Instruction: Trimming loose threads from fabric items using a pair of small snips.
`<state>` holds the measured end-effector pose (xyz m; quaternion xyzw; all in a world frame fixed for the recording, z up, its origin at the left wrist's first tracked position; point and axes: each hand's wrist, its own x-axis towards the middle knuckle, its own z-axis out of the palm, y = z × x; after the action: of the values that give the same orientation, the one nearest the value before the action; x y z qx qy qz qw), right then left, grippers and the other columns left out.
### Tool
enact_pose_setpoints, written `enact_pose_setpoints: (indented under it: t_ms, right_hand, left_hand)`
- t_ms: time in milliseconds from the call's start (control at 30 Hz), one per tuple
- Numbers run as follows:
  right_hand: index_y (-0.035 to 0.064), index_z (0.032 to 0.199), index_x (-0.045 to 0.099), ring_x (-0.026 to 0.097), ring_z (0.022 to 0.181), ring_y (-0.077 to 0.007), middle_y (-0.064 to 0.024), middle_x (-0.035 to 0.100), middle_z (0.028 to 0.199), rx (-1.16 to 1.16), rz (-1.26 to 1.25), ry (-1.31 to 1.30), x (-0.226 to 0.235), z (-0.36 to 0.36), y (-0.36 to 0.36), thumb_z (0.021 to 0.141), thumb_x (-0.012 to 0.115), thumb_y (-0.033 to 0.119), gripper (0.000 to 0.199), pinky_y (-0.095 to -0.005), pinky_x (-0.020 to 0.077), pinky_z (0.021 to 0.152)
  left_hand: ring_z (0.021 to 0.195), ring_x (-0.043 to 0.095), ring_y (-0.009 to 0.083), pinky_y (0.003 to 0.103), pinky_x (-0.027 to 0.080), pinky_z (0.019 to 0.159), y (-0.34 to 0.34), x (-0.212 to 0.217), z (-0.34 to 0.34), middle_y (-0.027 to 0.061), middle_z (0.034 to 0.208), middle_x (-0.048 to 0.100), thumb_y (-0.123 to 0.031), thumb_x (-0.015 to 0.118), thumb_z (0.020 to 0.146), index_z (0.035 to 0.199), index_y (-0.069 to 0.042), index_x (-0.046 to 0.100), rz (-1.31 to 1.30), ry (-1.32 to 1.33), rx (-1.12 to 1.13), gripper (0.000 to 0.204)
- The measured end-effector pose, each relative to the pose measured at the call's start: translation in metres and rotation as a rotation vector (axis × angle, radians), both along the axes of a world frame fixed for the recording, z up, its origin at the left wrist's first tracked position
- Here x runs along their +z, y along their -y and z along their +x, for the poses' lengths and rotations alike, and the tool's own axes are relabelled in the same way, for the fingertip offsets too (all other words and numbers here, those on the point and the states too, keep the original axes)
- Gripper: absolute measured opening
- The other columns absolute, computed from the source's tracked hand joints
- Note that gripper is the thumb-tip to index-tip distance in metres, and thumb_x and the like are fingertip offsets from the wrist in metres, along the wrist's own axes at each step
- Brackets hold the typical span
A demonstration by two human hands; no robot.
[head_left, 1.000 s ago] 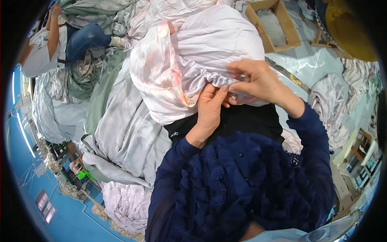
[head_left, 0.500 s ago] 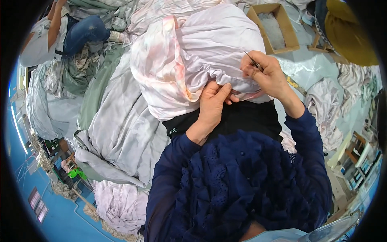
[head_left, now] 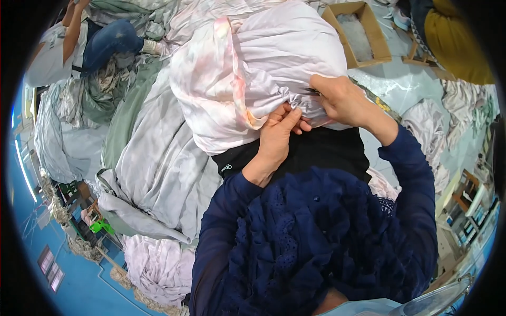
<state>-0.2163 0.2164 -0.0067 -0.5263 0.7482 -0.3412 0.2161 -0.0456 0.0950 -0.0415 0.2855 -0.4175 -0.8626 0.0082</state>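
Across my lap lies a pale pink-white fabric piece (head_left: pixel 292 45), with a peach-and-pink patterned part (head_left: pixel 205 79) folded over on the left. My left hand (head_left: pixel 275 134) pinches its gathered, ruffled edge (head_left: pixel 291 96) between thumb and fingers. Just right of that pinch, my right hand (head_left: pixel 345 100) is closed around small dark metal thread snips (head_left: pixel 313 92). Their pointed tip faces left, close to the gathers; most of the tool is hidden in my palm. Whether the blades touch the cloth I cannot tell.
Heaped grey cloth (head_left: pixel 163 152) lies to my left, with green cloth (head_left: pixel 132 105) beyond. An open cardboard box (head_left: pixel 379 45) stands at the far right. Two other people sit nearby, one in blue jeans (head_left: pixel 113 45) and one in mustard clothing (head_left: pixel 456 45). More crumpled cloth (head_left: pixel 421 131) lies right.
My right hand has moved left and down with the snips, from a raised position to beside the gathers. The snips' tip has turned toward my left hand, which keeps its pinch.
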Motion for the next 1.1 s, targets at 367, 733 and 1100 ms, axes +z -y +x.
enact_pose_setpoints:
  t_ms: [367,733,1100]
  right_hand:
    - [0.0025,0.091,0.053,0.054,0.056,-0.0233,-0.0105,0.054,0.064,-0.161,-0.154,0.168,0.03,-0.004,-0.023,0.09,0.059,0.004,0.007,-0.0324,0.0413,0.053]
    - [0.0017,0.089,0.054,0.045,0.05,-0.0049,-0.0007,0.053,0.067,-0.248,-0.185,0.605,0.063,0.03,-0.024,0.096,0.058,0.011,0.012,-0.021,0.0359,0.046]
    - [0.0049,0.113,0.063,0.062,0.069,-0.0265,-0.0109,0.062,0.091,-0.329,-0.063,-0.114,0.036,0.068,-0.033,0.082,0.072,0.011,0.033,-0.0325,0.0482,0.059]
  left_hand:
    - [0.063,0.061,0.0086,0.021,0.043,0.053,-0.002,0.047,-0.001,0.0033,0.077,0.065,-0.018,0.067,0.093,0.081,-0.003,0.061,-0.344,0.195,-0.237,0.02]
    - [0.069,0.06,0.0259,0.035,0.047,0.059,0.01,0.046,-0.027,0.008,0.08,0.059,0.001,0.072,0.07,0.088,-0.002,0.067,-1.709,-0.391,0.013,0.019]
    - [0.063,0.058,0.026,0.033,0.045,0.057,0.007,0.039,0.009,0.0116,0.074,0.06,0.005,0.065,0.083,0.079,0.0,0.06,-1.187,-0.193,0.069,0.008]
